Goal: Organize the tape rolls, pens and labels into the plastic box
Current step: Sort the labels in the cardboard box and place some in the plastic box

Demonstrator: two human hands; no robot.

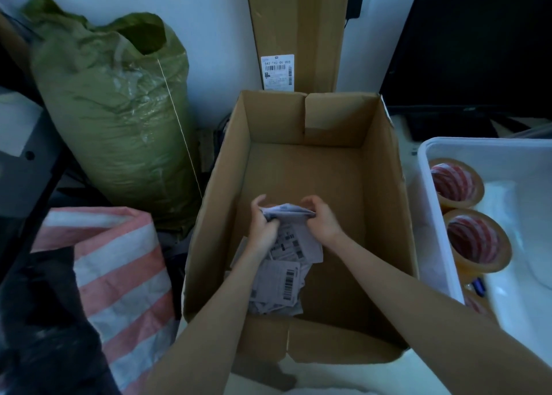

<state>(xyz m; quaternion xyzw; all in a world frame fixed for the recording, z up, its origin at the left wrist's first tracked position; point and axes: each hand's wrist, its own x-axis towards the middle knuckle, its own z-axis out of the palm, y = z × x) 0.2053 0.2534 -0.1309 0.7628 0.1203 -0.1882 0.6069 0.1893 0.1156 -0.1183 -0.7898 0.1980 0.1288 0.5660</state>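
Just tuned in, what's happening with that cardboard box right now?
A person has both arms down in the open cardboard box. The left hand and right hand together grip a bunch of paper labels, with more loose labels lying on the box floor beneath. To the right, the white plastic box already holds tape rolls and what looks like a pen. The labels are not in it yet.

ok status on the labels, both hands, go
Left hand and right hand both grip the labels, bunched inside the cardboard box. Tape rolls already in the plastic box at right. Nothing blocking.
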